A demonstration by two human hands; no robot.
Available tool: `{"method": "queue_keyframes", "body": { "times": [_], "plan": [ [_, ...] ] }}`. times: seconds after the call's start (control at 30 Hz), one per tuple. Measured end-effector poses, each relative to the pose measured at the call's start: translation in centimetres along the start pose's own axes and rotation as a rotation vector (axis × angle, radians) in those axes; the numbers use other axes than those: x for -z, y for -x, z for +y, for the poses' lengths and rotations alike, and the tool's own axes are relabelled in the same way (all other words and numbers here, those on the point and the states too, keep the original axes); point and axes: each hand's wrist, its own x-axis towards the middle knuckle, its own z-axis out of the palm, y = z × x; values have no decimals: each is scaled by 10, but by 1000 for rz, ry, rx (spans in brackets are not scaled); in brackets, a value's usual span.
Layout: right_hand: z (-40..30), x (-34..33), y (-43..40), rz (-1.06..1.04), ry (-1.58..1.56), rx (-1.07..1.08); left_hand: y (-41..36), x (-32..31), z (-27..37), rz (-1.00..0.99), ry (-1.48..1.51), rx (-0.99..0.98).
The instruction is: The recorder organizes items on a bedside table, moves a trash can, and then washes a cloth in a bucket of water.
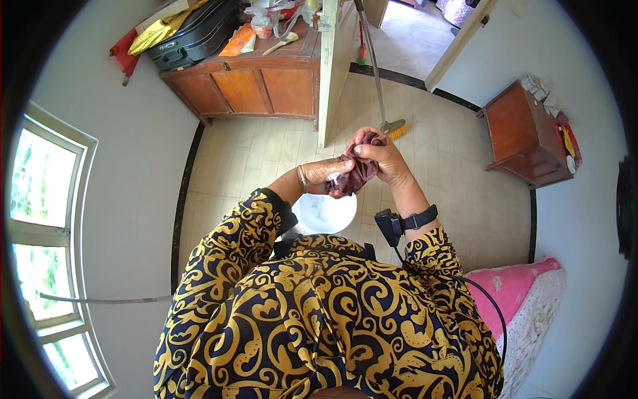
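A bunched dark maroon cloth (366,172) is gripped between both hands, held up in front of my body. My left hand (319,174), with a bangle at the wrist, has hold of its lower left part. White suds (335,176) show on the cloth beside the left fingers. My right hand (386,158) clutches the upper right part, thumb across the folds. Below the hands, partly hidden by my front, stands a white basin (326,213); what it holds is hard to make out.
A wooden chest (264,90) carries a black suitcase (194,40) and a brush (281,44). An open door (333,65) stands beside it. A broom (394,128) rests on the floor ahead. At right are a wooden cabinet (523,134) and pink bedding (503,289). A cable (491,297) trails from my right wrist.
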Motion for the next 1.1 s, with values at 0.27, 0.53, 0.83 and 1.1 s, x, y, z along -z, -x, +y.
{"method": "queue_keyframes", "body": {
  "times": [0.27,0.53,0.83,1.1],
  "plan": [
    [5,13,3,180,-2,-52,-19,-3,-7,148,-70,143],
    [33,4,-10,372,830,103,-30,-17,-18,644,-451,122],
    [60,0,-27,702,1094,185,-47,5,-45,903,-1071,-175],
    [44,21,-9,314,-7,-99,-19,15,-24,490,-512,-40]
  ]
}}
